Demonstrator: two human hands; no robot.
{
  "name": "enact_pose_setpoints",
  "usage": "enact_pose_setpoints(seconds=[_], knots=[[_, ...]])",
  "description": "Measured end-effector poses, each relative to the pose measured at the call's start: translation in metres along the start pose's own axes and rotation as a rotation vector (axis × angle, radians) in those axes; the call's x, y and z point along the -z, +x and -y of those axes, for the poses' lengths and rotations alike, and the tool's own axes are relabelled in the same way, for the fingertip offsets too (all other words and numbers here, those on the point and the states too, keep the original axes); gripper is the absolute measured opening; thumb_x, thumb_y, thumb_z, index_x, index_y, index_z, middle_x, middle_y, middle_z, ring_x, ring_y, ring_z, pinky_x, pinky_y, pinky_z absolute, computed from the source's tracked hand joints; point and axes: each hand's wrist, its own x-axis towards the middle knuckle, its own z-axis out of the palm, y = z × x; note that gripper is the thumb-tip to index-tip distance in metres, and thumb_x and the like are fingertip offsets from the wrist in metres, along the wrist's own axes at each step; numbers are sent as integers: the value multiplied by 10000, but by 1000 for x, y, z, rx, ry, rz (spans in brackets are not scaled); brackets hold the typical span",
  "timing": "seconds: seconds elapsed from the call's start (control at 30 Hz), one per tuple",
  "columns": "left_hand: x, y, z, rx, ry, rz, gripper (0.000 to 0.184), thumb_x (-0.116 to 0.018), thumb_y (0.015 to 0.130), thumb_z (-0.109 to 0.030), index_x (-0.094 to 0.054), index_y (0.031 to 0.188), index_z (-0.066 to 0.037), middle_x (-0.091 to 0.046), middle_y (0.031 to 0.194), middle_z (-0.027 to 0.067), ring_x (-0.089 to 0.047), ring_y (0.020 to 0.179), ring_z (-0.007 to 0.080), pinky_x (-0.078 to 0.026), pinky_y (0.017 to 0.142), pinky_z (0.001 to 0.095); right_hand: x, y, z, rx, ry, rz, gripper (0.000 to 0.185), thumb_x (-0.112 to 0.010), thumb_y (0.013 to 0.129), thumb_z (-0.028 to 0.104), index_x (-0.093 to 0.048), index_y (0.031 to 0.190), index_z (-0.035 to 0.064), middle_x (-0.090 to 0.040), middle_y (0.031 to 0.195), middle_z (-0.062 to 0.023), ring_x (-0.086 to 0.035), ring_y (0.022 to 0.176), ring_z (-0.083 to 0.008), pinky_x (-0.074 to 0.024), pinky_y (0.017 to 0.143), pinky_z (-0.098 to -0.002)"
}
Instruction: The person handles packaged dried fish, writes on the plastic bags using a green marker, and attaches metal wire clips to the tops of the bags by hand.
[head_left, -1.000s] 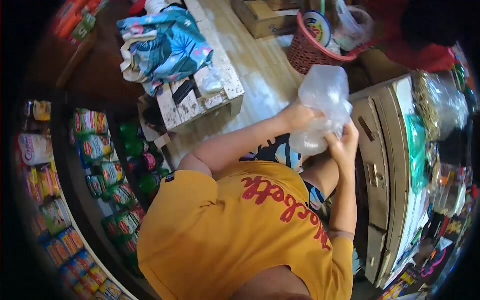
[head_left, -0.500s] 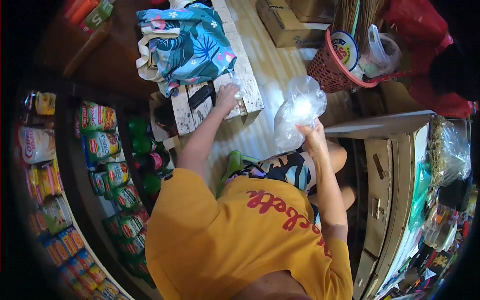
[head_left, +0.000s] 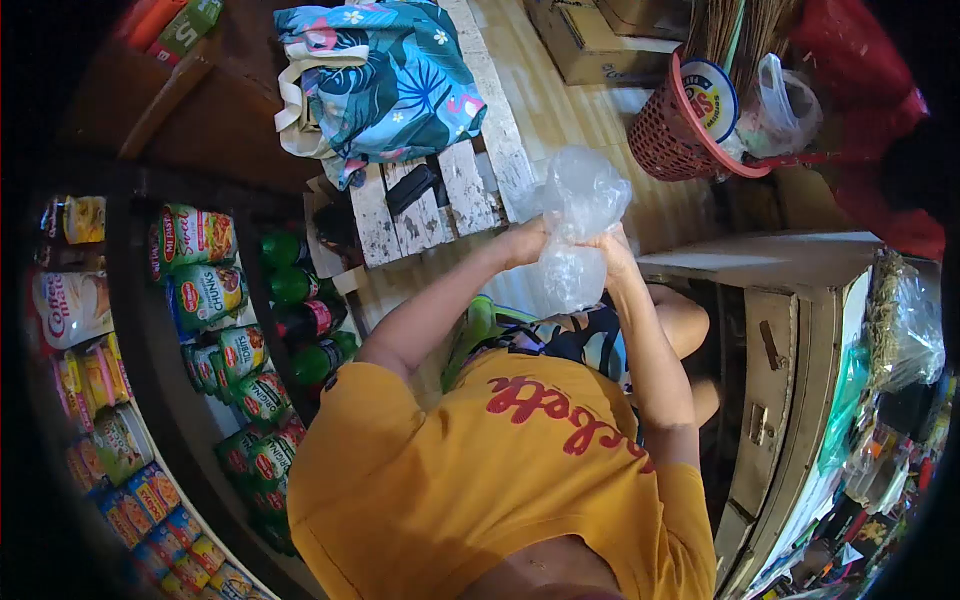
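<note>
A crumpled bundle of clear plastic bags (head_left: 588, 195) is held in front of my lap, pinched in at the middle where my hands meet. My right hand (head_left: 612, 250) is closed around the bundle from the right side. From the left, my left hand (head_left: 524, 241) presses against it with curled fingers, and some clear plastic sticks out above the knuckles. The fingertips of both hands are partly hidden by the plastic. Beyond my left hand is a white slatted bench (head_left: 462, 190) with peeling paint, bearing a blue floral tote bag (head_left: 400, 85) and a black case (head_left: 410, 188).
To the left, a shelf holds green pouches (head_left: 208, 293) and several bottles (head_left: 290, 285). A red basket (head_left: 675, 135) with brooms stands at the far right, near cardboard boxes (head_left: 600, 50). A worn wooden cabinet (head_left: 765, 370) is close on my right.
My left hand has left the bench and come right to the plastic bundle, bringing clear plastic with it. My right hand stays on the bundle, which is now squeezed at its middle.
</note>
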Motion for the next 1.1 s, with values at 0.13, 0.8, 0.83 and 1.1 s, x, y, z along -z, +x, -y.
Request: enact_pose_setpoints(seconds=[0.13, 0.8, 0.83, 1.1], knots=[[-3, -16, 9, -207, -1, -283, 501, -589, 853, -151, -380, 1294, -39, -467, 1244, 98, -496, 1070, 191, -437, 874, 320, -15, 9, 8, 127, 84, -93, 423, -586, 579, -86, -572, 999, -35, -622, 887, -141, -625, 740, -237, -523, 664, -344], [14, 7, 54, -297, -939, -669, 269, -551, 790, -72, -579, 1051, -13, -618, 962, 79, -623, 846, 202, -524, 740, 350, -65, -6, -18, 164, -104, 65, 417, -633, 620, -43, -593, 1026, 40, -632, 941, -34, -597, 833, -148, -470, 752, -286], [12, 6, 51, -299, -913, -704, 258, -552, 784, -60, -586, 1034, -5, -621, 953, 82, -625, 835, 203, -525, 738, 349, -63, -4, -21, 148, -71, 57, 436, -638, 617, -40, -582, 1043, 39, -630, 948, -39, -600, 836, -157, -473, 761, -295], [-2, 7, 62, -274, -965, -730, 254, -572, 745, -1, -601, 997, 7, -624, 941, 96, -626, 823, 203, -527, 716, 351, -58, -11, -23, 61, 6, 52, 423, -655, 633, -20, -571, 1044, 35, -635, 900, -44, -600, 799, -165, -471, 753, -303]])
